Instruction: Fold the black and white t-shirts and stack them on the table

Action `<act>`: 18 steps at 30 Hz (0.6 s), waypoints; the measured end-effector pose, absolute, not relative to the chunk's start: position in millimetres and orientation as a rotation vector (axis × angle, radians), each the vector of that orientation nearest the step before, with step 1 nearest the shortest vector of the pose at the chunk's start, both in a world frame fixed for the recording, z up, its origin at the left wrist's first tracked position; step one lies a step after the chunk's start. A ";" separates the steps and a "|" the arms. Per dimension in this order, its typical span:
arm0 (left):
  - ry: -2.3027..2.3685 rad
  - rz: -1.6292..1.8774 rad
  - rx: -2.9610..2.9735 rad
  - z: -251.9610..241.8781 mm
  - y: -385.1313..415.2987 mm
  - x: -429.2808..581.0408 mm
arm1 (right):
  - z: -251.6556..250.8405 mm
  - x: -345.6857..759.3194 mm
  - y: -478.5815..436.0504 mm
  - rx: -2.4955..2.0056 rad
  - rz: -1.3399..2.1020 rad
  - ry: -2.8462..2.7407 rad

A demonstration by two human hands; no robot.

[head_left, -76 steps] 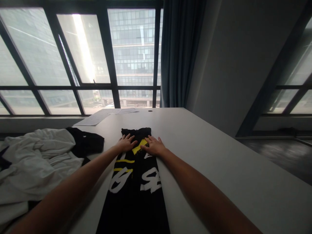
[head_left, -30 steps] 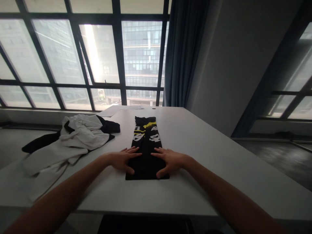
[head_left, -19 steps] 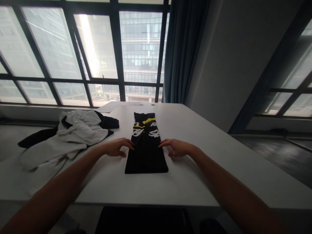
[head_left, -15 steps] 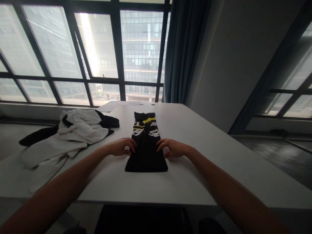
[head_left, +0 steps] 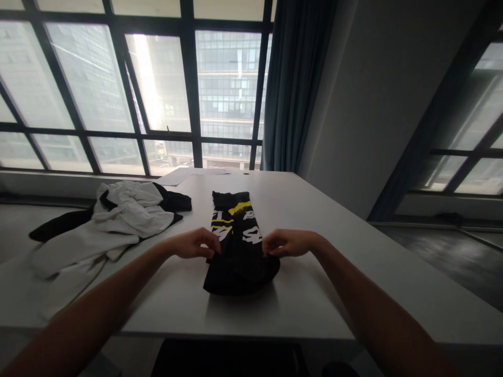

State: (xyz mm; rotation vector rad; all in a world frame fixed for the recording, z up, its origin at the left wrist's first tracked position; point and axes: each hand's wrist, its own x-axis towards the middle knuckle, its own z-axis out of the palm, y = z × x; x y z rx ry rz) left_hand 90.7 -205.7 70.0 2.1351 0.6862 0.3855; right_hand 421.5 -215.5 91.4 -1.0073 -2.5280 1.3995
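Note:
A folded black garment (head_left: pixel 243 269) with white and yellow print lies lengthwise on the white table (head_left: pixel 314 309). Its far end, with a gathered edge, rests flat, while the near part is raised and bulges. My left hand (head_left: pixel 196 243) pinches its left edge, and my right hand (head_left: pixel 291 243) pinches the right edge opposite. Fingers and thumb of each hand are closed on the cloth. Whether it is a shirt or trousers I cannot tell.
To the left, a crumpled heap of white clothing (head_left: pixel 129 214) lies with black clothing (head_left: pixel 176 200) under and beside it. Sheets of paper (head_left: pixel 173 178) rest at the table's far edge, below the windows. A dark chair (head_left: pixel 231 358) stands at the near edge.
Both hands have closed from resting beside the garment to pinching its edges. Its near part has come up off the table and the garment has shifted slightly toward me.

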 end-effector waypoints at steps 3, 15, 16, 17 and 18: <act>0.776 0.663 1.824 55.8 -191.3 95.4 | 85.1 416.3 -206.9 -1.099 1.333 -2.188; 1.239 0.814 1.795 26.4 -165.7 92.3 | 55.2 395.4 -192.5 -1.577 0.773 -2.124; 1.250 0.814 1.825 26.5 -165.9 92.8 | 55.3 394.4 -192.9 -1.585 0.759 -2.136; 1.253 0.821 1.834 26.9 -166.2 93.0 | 55.6 393.3 -193.4 -1.584 0.764 -2.133; 1.240 0.825 1.823 27.6 -166.7 92.9 | 56.1 392.4 -193.8 -1.576 0.781 -2.116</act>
